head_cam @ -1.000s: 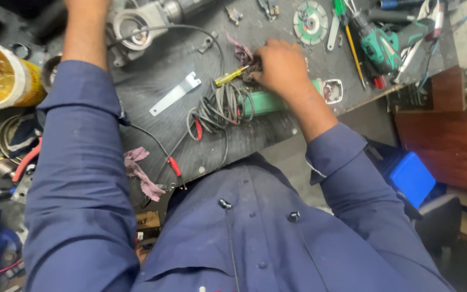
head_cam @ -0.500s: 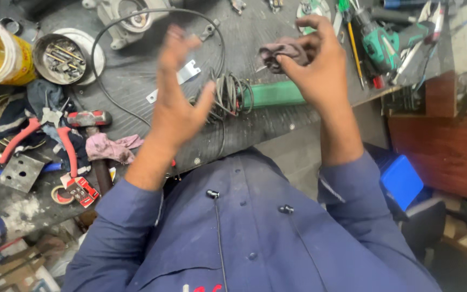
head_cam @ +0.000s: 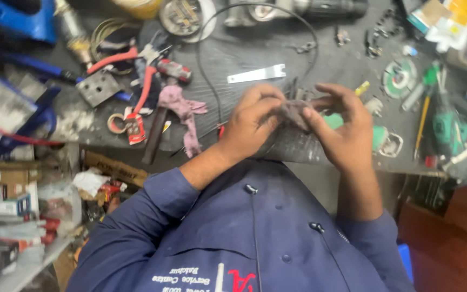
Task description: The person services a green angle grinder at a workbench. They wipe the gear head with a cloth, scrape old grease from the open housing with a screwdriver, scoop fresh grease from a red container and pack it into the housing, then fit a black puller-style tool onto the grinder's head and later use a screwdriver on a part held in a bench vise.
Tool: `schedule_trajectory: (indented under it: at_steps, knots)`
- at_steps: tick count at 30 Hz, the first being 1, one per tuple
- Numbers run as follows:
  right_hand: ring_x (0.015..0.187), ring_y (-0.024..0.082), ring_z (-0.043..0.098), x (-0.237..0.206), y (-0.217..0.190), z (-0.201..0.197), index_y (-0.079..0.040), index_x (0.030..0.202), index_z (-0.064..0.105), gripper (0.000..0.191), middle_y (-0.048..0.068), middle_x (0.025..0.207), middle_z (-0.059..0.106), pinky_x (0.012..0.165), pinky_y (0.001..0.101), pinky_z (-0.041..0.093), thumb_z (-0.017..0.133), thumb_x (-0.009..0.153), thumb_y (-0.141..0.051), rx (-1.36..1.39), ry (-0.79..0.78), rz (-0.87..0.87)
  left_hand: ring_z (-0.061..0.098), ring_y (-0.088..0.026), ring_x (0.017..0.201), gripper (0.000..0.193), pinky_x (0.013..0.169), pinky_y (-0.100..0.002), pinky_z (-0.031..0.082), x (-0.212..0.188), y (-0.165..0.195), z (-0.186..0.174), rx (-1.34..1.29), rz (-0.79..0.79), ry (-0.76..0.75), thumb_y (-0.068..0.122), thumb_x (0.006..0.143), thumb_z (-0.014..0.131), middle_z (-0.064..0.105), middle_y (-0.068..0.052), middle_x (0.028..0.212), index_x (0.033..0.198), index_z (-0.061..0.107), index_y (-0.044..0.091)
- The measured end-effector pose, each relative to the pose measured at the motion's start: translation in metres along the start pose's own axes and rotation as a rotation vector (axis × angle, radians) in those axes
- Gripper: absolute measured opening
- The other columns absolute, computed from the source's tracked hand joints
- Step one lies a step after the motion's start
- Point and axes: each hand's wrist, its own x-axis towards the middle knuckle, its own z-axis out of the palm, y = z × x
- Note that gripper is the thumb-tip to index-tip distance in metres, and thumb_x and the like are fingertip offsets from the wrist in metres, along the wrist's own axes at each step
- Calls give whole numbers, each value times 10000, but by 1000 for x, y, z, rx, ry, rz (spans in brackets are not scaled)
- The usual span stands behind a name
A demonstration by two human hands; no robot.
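Both of my hands are raised together above the dark workbench (head_cam: 277,59), pinching a small dirty rag (head_cam: 294,112) between them. My left hand (head_cam: 252,124) grips the rag's left side with fingers curled. My right hand (head_cam: 341,127) holds its right side with thumb and fingertips. Partly hidden behind my right hand lies a green power tool (head_cam: 378,138). A black cable (head_cam: 212,81) loops over the bench behind my hands.
A pink rag (head_cam: 182,111), red-handled pliers (head_cam: 136,81), a flat metal spanner (head_cam: 258,74), a grinder disc (head_cam: 398,78) and green tools (head_cam: 444,124) crowd the bench. A blue vice (head_cam: 17,19) sits far left. Boxes and clutter lie below the bench's left edge (head_cam: 39,200).
My left hand has come in from apart and joined the right on the rag. The view has shifted, so the bench now appears higher and further right.
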Motion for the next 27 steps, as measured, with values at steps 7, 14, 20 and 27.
schedule_trajectory:
  at_steps: [7, 14, 20, 27]
  knots:
    - [1073, 396, 682, -10, 16, 42, -55, 1215, 654, 460, 167, 1281, 619, 927, 458, 561, 842, 796, -85, -268, -90, -795, 395, -323, 1504, 303, 1241, -415, 315, -33, -19, -8, -396, -224, 31, 308, 1033, 632, 441, -154, 1595, 1067, 731, 24]
    - [973, 287, 703, 1, 19, 53, -95, 1238, 665, 461, 98, 1091, 714, 809, 387, 573, 836, 824, 13, -327, -118, -660, 32, -499, 1546, 318, 1249, -590, 30, -51, 10, -53, 422, 55, -76, 435, 967, 709, 110, -207, 1702, 1120, 786, 167]
    - [1095, 339, 678, 25, -13, 66, -63, 1283, 628, 580, 115, 1207, 687, 924, 456, 523, 833, 748, -153, -402, -94, -626, 365, -408, 1445, 608, 1182, -602, 252, -62, -3, -142, 1025, -45, -54, 525, 756, 832, 453, -171, 1562, 1264, 750, 201]
    - [1094, 292, 685, 29, -35, 68, -120, 1307, 665, 463, 58, 1263, 685, 897, 395, 538, 840, 879, -147, -373, -189, -523, 522, -261, 1331, 290, 1198, -497, 352, -34, -44, -202, 1023, -77, 249, 285, 1063, 797, 624, -35, 1404, 1277, 709, 111]
